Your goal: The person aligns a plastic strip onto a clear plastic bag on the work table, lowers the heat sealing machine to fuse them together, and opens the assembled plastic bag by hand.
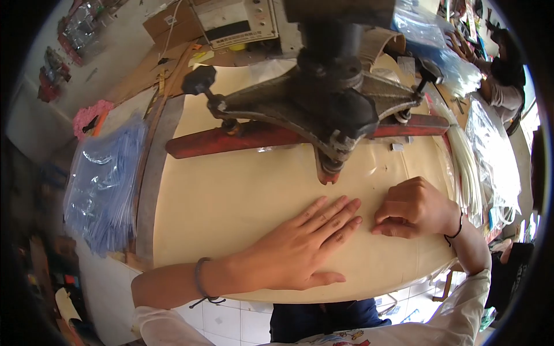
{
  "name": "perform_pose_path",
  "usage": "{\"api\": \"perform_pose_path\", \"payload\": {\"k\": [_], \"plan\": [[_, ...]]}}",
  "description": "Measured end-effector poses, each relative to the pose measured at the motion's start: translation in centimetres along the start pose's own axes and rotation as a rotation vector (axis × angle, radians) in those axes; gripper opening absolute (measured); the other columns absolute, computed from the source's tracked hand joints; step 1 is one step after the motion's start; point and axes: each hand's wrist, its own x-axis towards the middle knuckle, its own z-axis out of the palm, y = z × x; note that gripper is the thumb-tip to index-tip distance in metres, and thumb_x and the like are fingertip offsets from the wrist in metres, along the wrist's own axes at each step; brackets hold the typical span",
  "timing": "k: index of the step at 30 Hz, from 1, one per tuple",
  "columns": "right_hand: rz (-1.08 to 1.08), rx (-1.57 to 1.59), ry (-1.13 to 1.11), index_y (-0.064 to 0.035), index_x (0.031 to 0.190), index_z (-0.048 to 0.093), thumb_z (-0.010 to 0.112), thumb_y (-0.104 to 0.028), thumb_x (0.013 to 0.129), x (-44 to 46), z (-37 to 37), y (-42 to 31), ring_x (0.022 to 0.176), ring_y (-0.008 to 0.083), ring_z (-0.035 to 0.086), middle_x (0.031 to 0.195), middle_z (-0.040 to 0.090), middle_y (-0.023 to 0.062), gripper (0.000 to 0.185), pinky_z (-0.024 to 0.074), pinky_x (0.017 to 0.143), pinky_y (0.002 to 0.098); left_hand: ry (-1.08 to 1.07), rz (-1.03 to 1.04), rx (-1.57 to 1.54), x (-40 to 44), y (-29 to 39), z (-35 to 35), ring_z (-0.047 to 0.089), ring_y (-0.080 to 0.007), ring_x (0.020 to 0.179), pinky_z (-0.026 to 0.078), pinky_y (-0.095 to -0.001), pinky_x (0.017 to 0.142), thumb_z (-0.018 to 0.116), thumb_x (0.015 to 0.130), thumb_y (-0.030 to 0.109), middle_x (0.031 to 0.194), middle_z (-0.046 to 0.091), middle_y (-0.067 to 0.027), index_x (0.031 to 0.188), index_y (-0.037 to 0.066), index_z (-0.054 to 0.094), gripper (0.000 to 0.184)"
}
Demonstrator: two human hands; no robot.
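My left hand (300, 248) lies flat on the tan work surface (213, 207), fingers extended and slightly spread, with the thumb out to the side. To its right, my right hand (414, 209) is closed, with its fingers curled in and its thumb along them; whatever it may hold is hidden. Both hands are in front of a dark metal press head (332, 104) with several arms and black knobs. Beneath the head, a long red bar (242, 138) runs across the surface. A small clear, shiny piece (396, 147) sits behind my right hand.
At the left edge lies a stack of clear bluish plastic sleeves (104, 184). White plastic strips (464, 167) and clear plastic (496, 155) line the right side. Behind stands a control box (236, 26). A co-worker (505, 75) is at the far right, beside more plastic.
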Motion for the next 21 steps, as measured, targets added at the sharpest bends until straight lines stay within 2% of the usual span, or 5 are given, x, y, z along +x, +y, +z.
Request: {"api": "perform_pose_path", "payload": {"k": [5,8,11,14,21], "plan": [[-0.003,0.018,-0.035,-0.0088,0.084,0.071,0.082,-0.025,0.087,0.2,-0.5,0.0,0.067,0.0254,0.066,0.076,0.067,0.0048,0.02,0.0512,0.058,0.0384,0.104,0.018,0.098,-0.1,0.2,0.1,0.036,-0.0347,0.151,0.031,-0.0506,0.122,0.045,0.102,0.063,0.161,0.039,-0.0242,0.154,-0.003,0.042,0.084],[0.017,0.056,-0.043,-0.0079,0.084,0.071,0.082,-0.025,0.087,0.2,-0.4,0.1,0.068,0.0255,0.066,0.076,0.068,0.0047,0.02,0.0515,0.059,0.0386,0.316,0.14,0.279,0.0,-0.2,-0.4,0.064,-0.0269,0.12,0.052,-0.0429,0.1,0.054,0.101,0.056,0.127,0.068,-0.0165,0.139,0.002,0.06,0.066],[0.016,0.035,0.004,-0.0067,0.084,0.072,0.08,-0.019,0.089,0.0,-1.0,0.4,0.065,0.0244,0.066,0.076,0.068,0.0055,0.016,0.0508,0.057,0.0372,0.294,0.179,0.395,-1.3,-0.9,-2.9,0.067,-0.0169,0.075,0.054,-0.0323,0.065,0.068,0.096,0.04,0.083,0.068,-0.0012,0.115,0.009,0.072,0.037],[0.185,-0.042,0.214,-0.0061,0.086,0.072,0.078,-0.013,0.089,-0.6,-0.8,0.6,0.06,0.0214,0.064,0.074,0.067,0.0062,0.01,0.0492,0.054,0.035,0.484,0.23,0.543,-1.0,-3.5,-4.9,0.055,-0.0126,0.052,0.043,-0.0267,0.047,0.075,0.088,0.022,0.063,0.054,0.0043,0.102,0.011,0.074,0.019],[0.163,-0.492,0.544,-0.0069,0.099,0.076,0.077,-0.002,0.083,0.3,-1.0,1.1,0.058,0.0163,0.06,0.069,0.064,0.0042,0.016,0.0492,0.054,0.0323,0.38,-0.099,0.687,-1.1,-7.3,-4.2,0.062,-0.0182,0.05,0.051,-0.0308,0.049,0.075,0.079,0.007,0.061,0.06,-0.0016,0.112,0.005,0.073,0.033]]}}
